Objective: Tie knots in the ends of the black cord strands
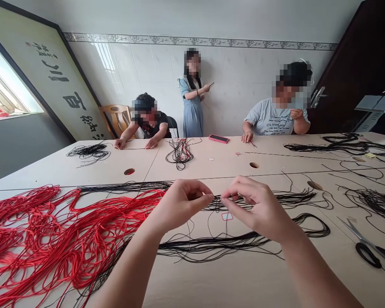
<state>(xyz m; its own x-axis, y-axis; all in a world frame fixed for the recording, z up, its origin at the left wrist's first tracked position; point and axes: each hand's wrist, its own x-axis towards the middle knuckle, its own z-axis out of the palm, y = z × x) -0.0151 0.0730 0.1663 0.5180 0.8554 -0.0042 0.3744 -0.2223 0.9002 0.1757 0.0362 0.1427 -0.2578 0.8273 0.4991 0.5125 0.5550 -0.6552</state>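
Both my hands are raised over the table in the middle of the head view, fingertips a short gap apart. My left hand (188,201) pinches thumb against forefinger on a thin black cord (217,204). Thumb and fingers of my right hand (252,201) are pinched together on the other side of the same cord, which seems looped or knotted between them. Loose cord ends hang below my hands. Behind and beneath lie bundles of black cord (211,247) stretched across the table. The exact hold of the fingertips is too small to make out.
A large heap of red cord (93,231) covers the table's left side. Black-handled scissors (367,246) lie open at right, near a black cord coil (377,201). Across the table sit two people working with cords; another person (192,102) stands. A pink-edged phone (218,138) lies there.
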